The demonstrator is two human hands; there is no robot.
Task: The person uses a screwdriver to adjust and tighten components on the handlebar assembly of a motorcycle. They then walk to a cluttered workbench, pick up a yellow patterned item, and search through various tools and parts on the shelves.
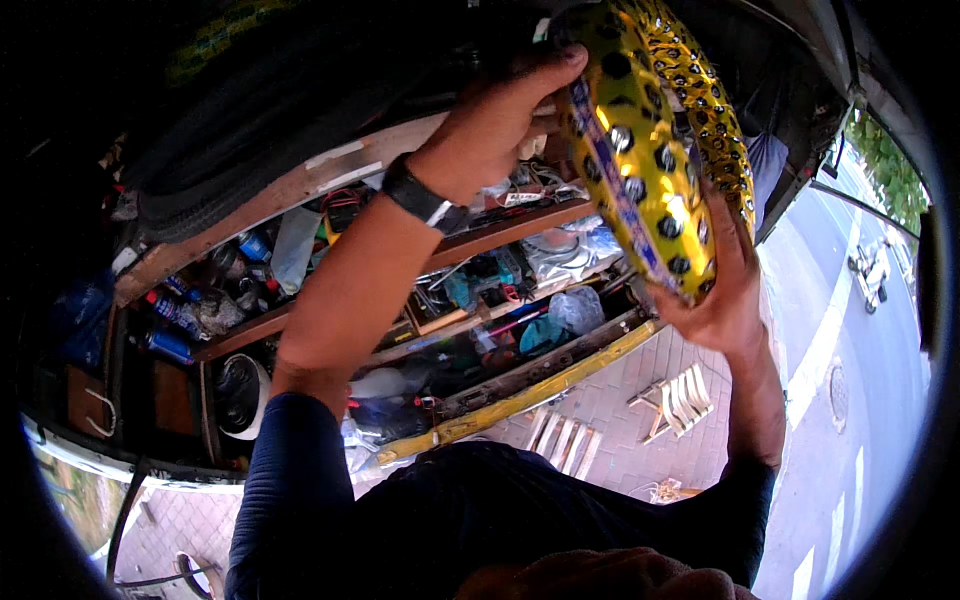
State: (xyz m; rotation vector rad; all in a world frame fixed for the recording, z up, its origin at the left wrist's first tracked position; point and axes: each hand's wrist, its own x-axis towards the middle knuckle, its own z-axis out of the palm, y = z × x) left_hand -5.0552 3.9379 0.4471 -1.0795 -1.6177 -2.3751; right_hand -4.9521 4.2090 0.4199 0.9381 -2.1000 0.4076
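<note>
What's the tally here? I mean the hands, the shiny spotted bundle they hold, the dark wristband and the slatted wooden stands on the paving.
Hands (left hand, right hand): 2
Yellow spotted bundle: 1
Dark wristband: 1
Slatted wooden stands: 2
Total: 6

Between the left hand (505, 135) and the right hand (722, 305), the wrapped ring (645, 165) gleams golden yellow with black spots, a violet-blue strip (620, 197) edging it. Near the left grip, the wristband (415, 195) is black with a whitish patch. Below the grip are a reddish-brown plank (480, 238), a yellow beam (530, 384) and pinkish brick-patterned paving (615, 385); rightward, a pale grey road (815, 265) striped white.
</note>
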